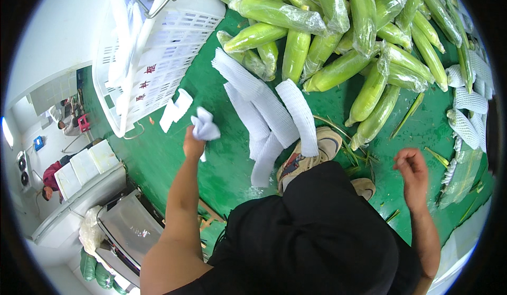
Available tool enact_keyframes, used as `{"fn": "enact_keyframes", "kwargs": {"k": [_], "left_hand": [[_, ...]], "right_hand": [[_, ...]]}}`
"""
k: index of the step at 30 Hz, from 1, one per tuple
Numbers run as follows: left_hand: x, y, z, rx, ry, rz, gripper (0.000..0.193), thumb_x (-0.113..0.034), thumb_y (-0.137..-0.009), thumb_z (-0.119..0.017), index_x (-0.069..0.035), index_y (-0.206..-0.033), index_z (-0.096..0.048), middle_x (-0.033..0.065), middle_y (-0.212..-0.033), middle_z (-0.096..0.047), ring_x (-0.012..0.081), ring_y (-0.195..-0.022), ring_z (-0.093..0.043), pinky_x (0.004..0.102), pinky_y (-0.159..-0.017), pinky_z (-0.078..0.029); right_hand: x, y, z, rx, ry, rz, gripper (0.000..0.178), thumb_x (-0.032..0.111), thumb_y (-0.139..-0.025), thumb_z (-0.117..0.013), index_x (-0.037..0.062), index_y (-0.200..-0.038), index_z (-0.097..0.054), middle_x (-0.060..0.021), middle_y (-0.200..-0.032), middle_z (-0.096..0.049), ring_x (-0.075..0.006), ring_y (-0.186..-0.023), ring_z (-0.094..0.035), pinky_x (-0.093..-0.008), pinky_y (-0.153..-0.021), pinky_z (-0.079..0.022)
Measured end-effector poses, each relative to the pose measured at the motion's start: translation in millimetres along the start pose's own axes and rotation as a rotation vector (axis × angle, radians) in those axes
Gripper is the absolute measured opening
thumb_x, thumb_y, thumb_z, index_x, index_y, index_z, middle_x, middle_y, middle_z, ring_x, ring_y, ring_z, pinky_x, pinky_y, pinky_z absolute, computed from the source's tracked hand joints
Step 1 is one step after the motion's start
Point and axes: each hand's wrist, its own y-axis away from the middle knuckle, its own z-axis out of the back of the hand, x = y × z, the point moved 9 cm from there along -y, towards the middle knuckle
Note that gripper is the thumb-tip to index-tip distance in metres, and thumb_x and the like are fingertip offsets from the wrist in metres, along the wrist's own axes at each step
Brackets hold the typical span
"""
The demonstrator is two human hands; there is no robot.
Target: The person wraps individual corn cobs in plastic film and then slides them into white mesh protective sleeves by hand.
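My left hand (pixel 194 144), closed, grips a crumpled white foam net sleeve (pixel 207 127) above the green floor, beside the white crate. Another foam piece (pixel 176 110) lies on the floor just beyond it. Several flat foam net sleeves (pixel 259 97) overlap in front of me, one of them reaching onto my shoe (pixel 323 143). Off to the right, my right hand (pixel 413 171) hangs in the air with its fingers loosely bent and partly apart, and I see nothing in it. The nearest corn to it is a film-wrapped green ear (pixel 376 116).
A large heap of husk-on corn ears (pixel 338 70) in clear film covers the floor ahead. The slatted white crate (pixel 174 36) stands at far left with white material inside. Foam-sleeved ears (pixel 471 102) line the right side. A metal-topped unit (pixel 129 224) and other people are at left.
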Motion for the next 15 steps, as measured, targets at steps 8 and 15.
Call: {"fn": "enact_keyframes", "kwargs": {"k": [8,15], "left_hand": [[-3,-74,79,-0.180,-0.414,-0.290,0.070,-0.022,-0.054,-0.090,-0.018,-0.120,-0.069,0.0154,-0.161,-0.022,0.0415,-0.144,-0.027,0.0540,-0.111,-0.036],[-19,-132,41,0.214,-0.267,-0.360,0.089,-0.023,-0.051,-0.089,-0.012,-0.133,-0.056,0.0225,-0.152,-0.035,0.0365,-0.133,-0.047,0.0402,-0.109,-0.043]], "right_hand": [[-5,5,-35,0.165,0.275,-0.016,0.008,0.002,-0.091,-0.065,0.0019,-0.098,-0.062,-0.0047,-0.090,-0.063,-0.0141,-0.083,-0.059,-0.0285,-0.078,-0.048],[-3,-6,-31,0.103,0.213,-0.097,0.009,0.005,-0.092,-0.066,0.0035,-0.100,-0.063,-0.0022,-0.091,-0.063,-0.0117,-0.084,-0.058,-0.0276,-0.078,-0.048]]}}
